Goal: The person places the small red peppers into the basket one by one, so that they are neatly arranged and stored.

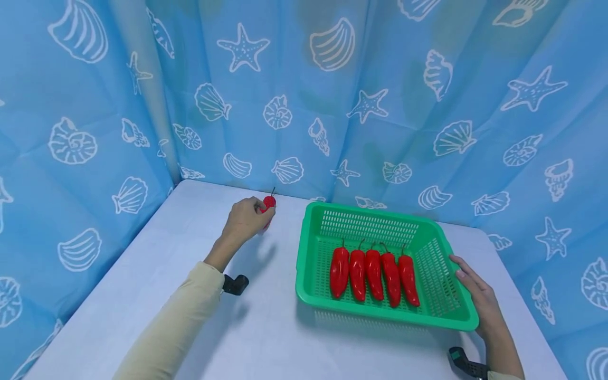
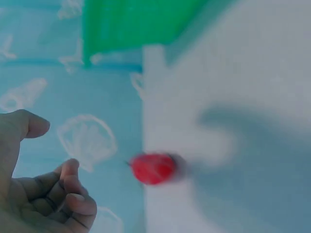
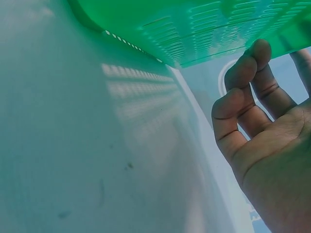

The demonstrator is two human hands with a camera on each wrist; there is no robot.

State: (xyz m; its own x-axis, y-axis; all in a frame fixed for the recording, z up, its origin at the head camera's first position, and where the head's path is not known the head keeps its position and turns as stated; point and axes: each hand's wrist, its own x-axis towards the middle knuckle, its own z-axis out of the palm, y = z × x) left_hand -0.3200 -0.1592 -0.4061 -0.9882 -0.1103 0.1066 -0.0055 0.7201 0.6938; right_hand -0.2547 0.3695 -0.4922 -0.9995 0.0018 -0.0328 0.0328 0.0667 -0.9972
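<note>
At the far edge of the white table, a red chili pepper (image 2: 153, 168) with a thin dark stem lies by itself. My left hand (image 1: 245, 218) is over it, hiding part of it in the head view. In the left wrist view the thumb and bent fingers stand apart, and the pepper shows clear of them. Several glossy red chili peppers (image 1: 373, 274) lie side by side in a green plastic basket (image 1: 427, 318), stems away from me. My right hand (image 1: 480, 295) holds the basket at its right rim, its fingers bent against the outer wall in the right wrist view.
The white table (image 1: 157, 248) is bounded at the back and sides by a blue curtain (image 1: 294, 89) printed with white shells and starfish. A black device (image 1: 236, 285) sits at the left wrist, another black device (image 1: 467, 363) at the right.
</note>
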